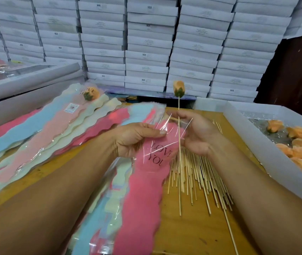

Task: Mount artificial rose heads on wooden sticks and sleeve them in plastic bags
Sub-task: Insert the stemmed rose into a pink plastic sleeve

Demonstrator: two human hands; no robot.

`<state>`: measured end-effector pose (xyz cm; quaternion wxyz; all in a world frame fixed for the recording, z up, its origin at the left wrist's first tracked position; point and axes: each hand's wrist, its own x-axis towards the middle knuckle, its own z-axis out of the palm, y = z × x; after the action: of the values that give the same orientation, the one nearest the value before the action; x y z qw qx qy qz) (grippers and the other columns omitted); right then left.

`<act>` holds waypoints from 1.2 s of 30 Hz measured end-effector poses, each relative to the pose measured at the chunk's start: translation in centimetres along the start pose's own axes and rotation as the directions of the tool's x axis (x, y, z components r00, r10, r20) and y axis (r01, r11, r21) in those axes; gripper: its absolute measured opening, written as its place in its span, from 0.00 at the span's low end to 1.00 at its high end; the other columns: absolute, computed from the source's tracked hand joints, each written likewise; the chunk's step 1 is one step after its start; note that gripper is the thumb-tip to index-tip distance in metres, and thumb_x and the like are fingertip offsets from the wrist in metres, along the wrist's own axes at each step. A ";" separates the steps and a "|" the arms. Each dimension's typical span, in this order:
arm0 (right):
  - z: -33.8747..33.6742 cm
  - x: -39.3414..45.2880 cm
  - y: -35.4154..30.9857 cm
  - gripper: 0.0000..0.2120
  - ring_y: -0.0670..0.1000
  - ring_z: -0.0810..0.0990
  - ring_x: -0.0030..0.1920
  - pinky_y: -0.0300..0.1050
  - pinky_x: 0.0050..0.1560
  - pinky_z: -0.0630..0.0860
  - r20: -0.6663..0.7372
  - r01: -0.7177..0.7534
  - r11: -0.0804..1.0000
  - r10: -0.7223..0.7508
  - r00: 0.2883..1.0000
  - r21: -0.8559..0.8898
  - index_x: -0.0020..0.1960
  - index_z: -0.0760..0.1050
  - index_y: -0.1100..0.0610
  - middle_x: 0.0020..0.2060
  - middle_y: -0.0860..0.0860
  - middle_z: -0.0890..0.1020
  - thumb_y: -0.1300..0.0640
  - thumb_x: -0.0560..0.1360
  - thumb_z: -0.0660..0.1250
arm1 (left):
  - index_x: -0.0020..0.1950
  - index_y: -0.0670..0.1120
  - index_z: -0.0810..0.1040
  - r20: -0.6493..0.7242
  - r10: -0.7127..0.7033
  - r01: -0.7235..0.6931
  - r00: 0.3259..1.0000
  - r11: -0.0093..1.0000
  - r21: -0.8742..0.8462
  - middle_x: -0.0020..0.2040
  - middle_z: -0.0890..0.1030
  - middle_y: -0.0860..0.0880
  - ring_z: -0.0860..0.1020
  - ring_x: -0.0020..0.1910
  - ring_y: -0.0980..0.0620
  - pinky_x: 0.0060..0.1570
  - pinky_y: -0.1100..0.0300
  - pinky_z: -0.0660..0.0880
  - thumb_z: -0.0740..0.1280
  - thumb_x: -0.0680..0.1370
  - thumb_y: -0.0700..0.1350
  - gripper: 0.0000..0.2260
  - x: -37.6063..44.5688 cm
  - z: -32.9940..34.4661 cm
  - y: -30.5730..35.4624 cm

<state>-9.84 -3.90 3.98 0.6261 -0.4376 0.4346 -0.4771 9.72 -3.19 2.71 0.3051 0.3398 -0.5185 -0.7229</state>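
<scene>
**Rose on its stick, pink sleeve at the ready**

Your right hand [196, 133] pinches a wooden stick [179, 144] partway up its length, fingers curled round it, holding it close to upright. An orange rose head [178, 88] with a green base sits on the far tip, raised against the wall of stacked white boxes [146, 43]. The stick's near end hangs over the table [188, 227], above the loose pile of bare sticks [198, 173] spread under your right wrist.

Your left hand [133, 138] grips the far, clear end of a pink plastic bag [146, 181] printed "LOVE YOU", thumb pressed on top. The bag's clear mouth lies against the stick, just beside your right fingers; whether the stick has entered the bag, you cannot tell from here. The rest of the bag trails toward you over a stack of coloured bags [109, 208].

To the left, finished sleeves [54, 126] in blue, peach, cream and pink lie fanned out, one showing a sleeved rose [91, 93] at its far end. At right, a white tray [238, 140] holds more orange rose heads [300, 150].
</scene>
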 end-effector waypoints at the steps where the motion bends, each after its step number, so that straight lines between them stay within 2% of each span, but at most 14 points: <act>1: 0.1 -0.1 0.1 0.16 0.62 0.80 0.62 0.59 0.69 0.72 0.012 0.003 0.999 -0.003 1.000 0.039 0.64 0.80 0.58 0.64 0.59 0.81 0.55 0.78 0.66 | 0.39 0.42 0.87 -0.010 0.002 -0.002 1.000 1.000 0.007 0.37 0.86 0.43 0.85 0.34 0.50 0.36 0.58 0.82 0.71 0.71 0.39 0.04 0.0 0.1 0.0; 3: 0.3 -0.3 0.3 0.14 0.62 0.81 0.60 0.62 0.66 0.75 0.049 0.003 0.995 -0.008 0.999 0.100 0.61 0.81 0.60 0.60 0.60 0.82 0.56 0.79 0.66 | 0.41 0.41 0.86 -0.021 0.006 -0.006 1.000 1.000 0.000 0.38 0.85 0.42 0.85 0.34 0.49 0.37 0.56 0.83 0.72 0.71 0.39 0.04 0.1 0.0 -0.1; 6: 0.4 -0.4 0.4 0.10 0.61 0.82 0.54 0.59 0.58 0.81 0.096 -0.005 0.991 -0.008 0.995 0.132 0.55 0.83 0.59 0.53 0.60 0.82 0.57 0.76 0.69 | 0.46 0.38 0.85 -0.025 0.005 -0.006 1.000 1.000 -0.019 0.41 0.85 0.41 0.85 0.36 0.48 0.42 0.54 0.84 0.72 0.71 0.38 0.05 0.1 0.0 -0.2; 10: 0.2 -0.7 0.4 0.07 0.57 0.86 0.45 0.52 0.44 0.84 0.128 0.004 0.991 -0.021 0.992 0.133 0.48 0.87 0.58 0.44 0.57 0.86 0.58 0.76 0.70 | 0.45 0.39 0.86 0.003 0.009 -0.009 1.000 0.999 -0.036 0.41 0.86 0.41 0.85 0.37 0.48 0.44 0.54 0.83 0.70 0.72 0.37 0.06 0.1 0.2 -0.1; 12: 0.2 -0.9 0.4 0.08 0.58 0.86 0.47 0.54 0.45 0.84 0.120 0.010 0.990 -0.027 0.992 0.140 0.50 0.86 0.59 0.46 0.58 0.86 0.59 0.74 0.71 | 0.46 0.38 0.85 -0.015 0.028 -0.028 0.999 0.999 -0.027 0.42 0.85 0.41 0.85 0.37 0.48 0.44 0.55 0.82 0.71 0.72 0.38 0.06 0.1 0.2 -0.2; 14: 0.1 -0.9 0.4 0.09 0.59 0.84 0.53 0.59 0.56 0.82 0.087 0.013 0.991 -0.024 0.996 0.132 0.54 0.84 0.60 0.54 0.59 0.85 0.59 0.76 0.71 | 0.49 0.37 0.84 -0.040 0.050 -0.051 0.998 0.998 -0.024 0.43 0.84 0.40 0.84 0.38 0.48 0.43 0.55 0.83 0.71 0.71 0.38 0.08 0.1 0.3 -0.2; 16: 0.1 -0.9 0.5 0.11 0.59 0.83 0.54 0.60 0.63 0.78 0.065 0.015 0.994 -0.022 0.998 0.113 0.56 0.83 0.60 0.57 0.60 0.84 0.59 0.74 0.71 | 0.47 0.38 0.84 -0.035 0.074 -0.075 0.997 0.996 -0.043 0.42 0.85 0.41 0.85 0.38 0.49 0.39 0.56 0.83 0.70 0.72 0.37 0.06 0.1 0.4 -0.1; 19: 0.1 -1.3 0.2 0.12 0.53 0.84 0.43 0.51 0.51 0.78 0.064 0.019 0.998 -0.023 0.998 0.055 0.49 0.85 0.56 0.46 0.54 0.86 0.55 0.67 0.73 | 0.45 0.39 0.84 -0.042 0.101 -0.102 0.994 0.994 -0.039 0.40 0.85 0.43 0.85 0.36 0.50 0.37 0.58 0.82 0.70 0.72 0.37 0.05 0.0 0.8 -0.1; 22: -0.3 -1.5 -0.3 0.07 0.51 0.81 0.40 0.46 0.42 0.73 0.080 0.026 1.000 -0.026 0.996 -0.004 0.43 0.85 0.52 0.42 0.51 0.85 0.51 0.68 0.72 | 0.50 0.36 0.80 -0.068 0.105 -0.109 0.992 0.992 -0.068 0.40 0.85 0.41 0.84 0.35 0.49 0.37 0.55 0.84 0.70 0.72 0.37 0.09 0.0 0.8 0.1; 26: -1.1 -1.8 -0.8 0.09 0.46 0.76 0.36 0.44 0.39 0.66 0.104 0.083 0.995 -0.077 0.992 -0.058 0.43 0.86 0.51 0.37 0.46 0.82 0.52 0.74 0.67 | 0.52 0.36 0.79 -0.095 0.101 -0.113 0.990 0.985 -0.133 0.42 0.83 0.39 0.84 0.35 0.46 0.39 0.52 0.83 0.71 0.72 0.38 0.10 -0.1 0.6 0.3; 30: -1.9 -2.0 -1.1 0.12 0.46 0.75 0.39 0.43 0.39 0.68 0.071 0.125 0.989 -0.120 0.990 -0.072 0.45 0.86 0.52 0.43 0.48 0.82 0.53 0.77 0.64 | 0.60 0.34 0.77 -0.204 0.152 -0.170 0.967 0.983 -0.073 0.48 0.81 0.40 0.81 0.45 0.47 0.54 0.53 0.80 0.72 0.70 0.39 0.19 0.4 0.3 0.1; 33: -2.4 -2.1 -1.1 0.13 0.48 0.75 0.43 0.43 0.40 0.69 0.053 0.150 0.985 -0.146 0.988 -0.084 0.44 0.87 0.52 0.47 0.49 0.81 0.54 0.78 0.64 | 0.49 0.36 0.82 -0.263 0.198 -0.220 0.944 0.974 -0.059 0.44 0.84 0.44 0.82 0.45 0.51 0.53 0.61 0.80 0.73 0.70 0.39 0.11 1.0 -0.1 0.0; 35: -2.7 -2.3 -1.3 0.12 0.48 0.75 0.45 0.44 0.41 0.69 0.045 0.160 0.983 -0.157 0.987 -0.093 0.44 0.87 0.52 0.46 0.49 0.82 0.54 0.76 0.65 | 0.41 0.41 0.86 -0.247 0.178 -0.203 0.953 0.976 -0.082 0.40 0.85 0.46 0.83 0.40 0.52 0.45 0.60 0.82 0.73 0.70 0.40 0.04 0.9 -0.3 0.0; 36: -2.8 -2.4 -1.3 0.11 0.49 0.75 0.45 0.44 0.42 0.69 0.037 0.157 0.983 -0.154 0.987 -0.094 0.44 0.87 0.53 0.46 0.49 0.82 0.54 0.75 0.66 | 0.38 0.43 0.86 -0.217 0.152 -0.174 0.964 0.981 -0.087 0.37 0.84 0.46 0.83 0.35 0.52 0.39 0.59 0.82 0.73 0.70 0.41 0.04 0.8 -0.2 0.0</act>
<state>-13.24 -2.18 4.85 0.5715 -0.5068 0.4124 -0.4964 9.47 -3.93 2.56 0.4343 0.3536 -0.4708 -0.6817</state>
